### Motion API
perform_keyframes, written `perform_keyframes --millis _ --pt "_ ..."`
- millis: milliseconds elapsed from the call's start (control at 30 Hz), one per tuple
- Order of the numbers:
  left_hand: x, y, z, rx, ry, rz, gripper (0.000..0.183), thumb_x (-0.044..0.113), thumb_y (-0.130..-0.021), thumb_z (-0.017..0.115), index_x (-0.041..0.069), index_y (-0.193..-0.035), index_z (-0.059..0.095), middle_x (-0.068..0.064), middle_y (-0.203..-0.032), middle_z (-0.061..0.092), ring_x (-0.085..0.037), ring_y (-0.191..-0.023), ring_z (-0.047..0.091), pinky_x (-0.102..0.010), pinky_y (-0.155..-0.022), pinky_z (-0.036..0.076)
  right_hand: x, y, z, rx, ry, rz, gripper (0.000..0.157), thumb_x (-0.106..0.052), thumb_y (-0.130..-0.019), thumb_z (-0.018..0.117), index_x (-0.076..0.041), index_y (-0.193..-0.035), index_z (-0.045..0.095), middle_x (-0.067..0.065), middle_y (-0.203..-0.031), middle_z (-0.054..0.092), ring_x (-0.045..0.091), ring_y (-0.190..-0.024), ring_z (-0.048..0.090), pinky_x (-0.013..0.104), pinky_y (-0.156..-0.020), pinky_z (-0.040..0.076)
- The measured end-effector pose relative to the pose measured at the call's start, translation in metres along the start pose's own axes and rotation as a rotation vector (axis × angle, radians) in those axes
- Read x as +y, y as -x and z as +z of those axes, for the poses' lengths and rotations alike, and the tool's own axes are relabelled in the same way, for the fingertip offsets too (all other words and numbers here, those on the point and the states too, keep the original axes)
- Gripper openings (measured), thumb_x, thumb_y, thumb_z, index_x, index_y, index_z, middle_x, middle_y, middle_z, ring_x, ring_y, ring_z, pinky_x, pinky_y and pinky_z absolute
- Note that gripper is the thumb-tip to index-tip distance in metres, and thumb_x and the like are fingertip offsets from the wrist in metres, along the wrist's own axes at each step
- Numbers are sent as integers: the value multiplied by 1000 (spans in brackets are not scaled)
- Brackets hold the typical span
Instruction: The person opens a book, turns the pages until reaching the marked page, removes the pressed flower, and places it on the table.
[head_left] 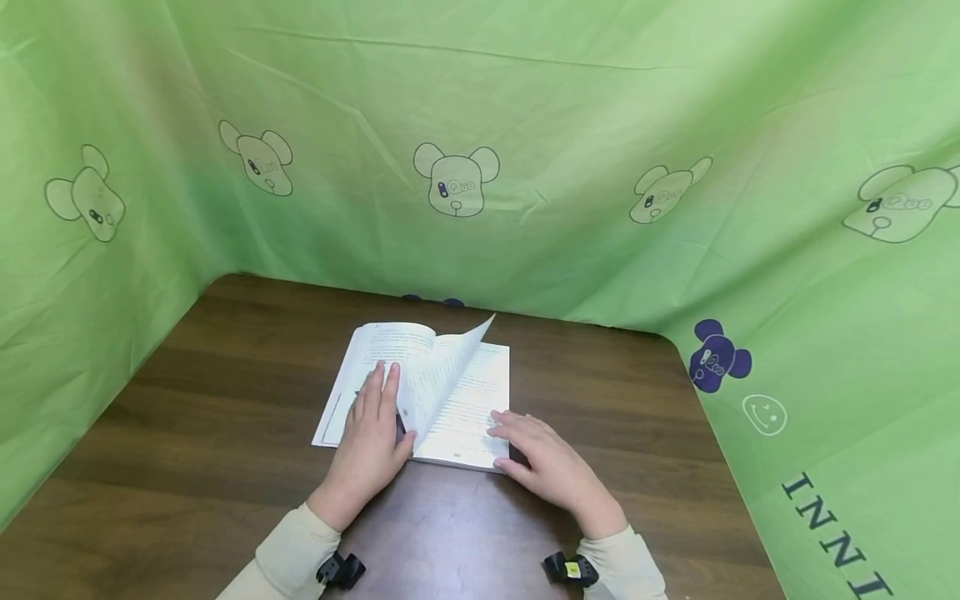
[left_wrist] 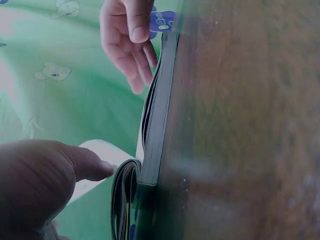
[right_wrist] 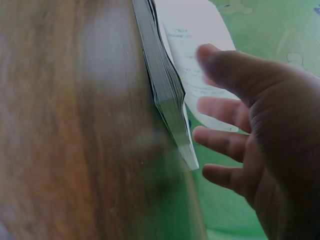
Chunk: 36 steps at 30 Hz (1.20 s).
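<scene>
A book [head_left: 472,408] lies spread on the dark wooden table, printed text on both sides. One page [head_left: 450,375] stands up at a slant near the spine, its top corner pointing right. My left hand [head_left: 369,442] rests on the left side of the book, fingers straight, the thumb by the foot of the raised page. Over the right edge hovers my right hand [head_left: 551,462], its fingers loosely bent and spread. In the right wrist view that hand [right_wrist: 260,125] has nothing between its fingers, apart from the page block [right_wrist: 165,75].
The wooden table [head_left: 225,375] reaches around the book on all sides. A green cloth [head_left: 555,92] with bear-head drawings hangs behind it and at both sides. Each wrist carries a small black camera [head_left: 341,571].
</scene>
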<state>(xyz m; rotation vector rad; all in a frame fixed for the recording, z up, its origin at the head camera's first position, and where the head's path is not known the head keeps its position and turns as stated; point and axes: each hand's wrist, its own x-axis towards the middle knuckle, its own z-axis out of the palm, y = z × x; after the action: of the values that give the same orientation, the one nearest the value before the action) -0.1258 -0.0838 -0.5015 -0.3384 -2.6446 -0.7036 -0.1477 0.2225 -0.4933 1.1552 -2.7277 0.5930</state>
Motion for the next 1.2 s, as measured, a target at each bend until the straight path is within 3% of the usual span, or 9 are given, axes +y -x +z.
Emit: perform_keyframes --millis 167,300,533,900,1200 --pt "0 0 -1 35 -38 22 110 16 -79 86 7 -164 16 -23 -170 -6 -44 -157 0 -74 -115 15 1 2 0 -58 -14 -13 46 -35 -93 75 -12 -133 67 9 -153 54 32 -144 47 60 -117 32" --pt "0 0 -2 8 -44 15 110 14 -79 85 10 -165 16 -21 -170 -12 -43 -157 -8 -75 -116 7 1 1 0 -82 -13 -1 44 -36 -94 75 -13 -130 70 7 -153 54 32 -146 45 60 -118 30" --pt "2 0 -3 -50 -51 31 100 9 -80 82 12 -163 26 -16 -172 2 -45 -157 -2 -78 -114 4 0 1 0 -73 1 -2 38 -34 -93 76 -13 -125 72 7 -151 56 34 -144 47 63 -116 31" --pt "2 2 2 -137 -84 96 75 -2 -84 67 21 -153 50 -11 -168 29 -46 -155 16 -80 -112 14 -1 2 -2 -112 -4 42 34 -30 -95 74 -15 -124 72 5 -152 56 31 -145 46 62 -118 30" --pt "3 3 0 -225 -68 66 63 0 -87 64 20 -147 58 -8 -163 40 -43 -153 27 -74 -115 20 -1 1 -2 -111 -12 49 33 -31 -95 73 -15 -124 73 4 -152 55 30 -146 45 61 -118 30"
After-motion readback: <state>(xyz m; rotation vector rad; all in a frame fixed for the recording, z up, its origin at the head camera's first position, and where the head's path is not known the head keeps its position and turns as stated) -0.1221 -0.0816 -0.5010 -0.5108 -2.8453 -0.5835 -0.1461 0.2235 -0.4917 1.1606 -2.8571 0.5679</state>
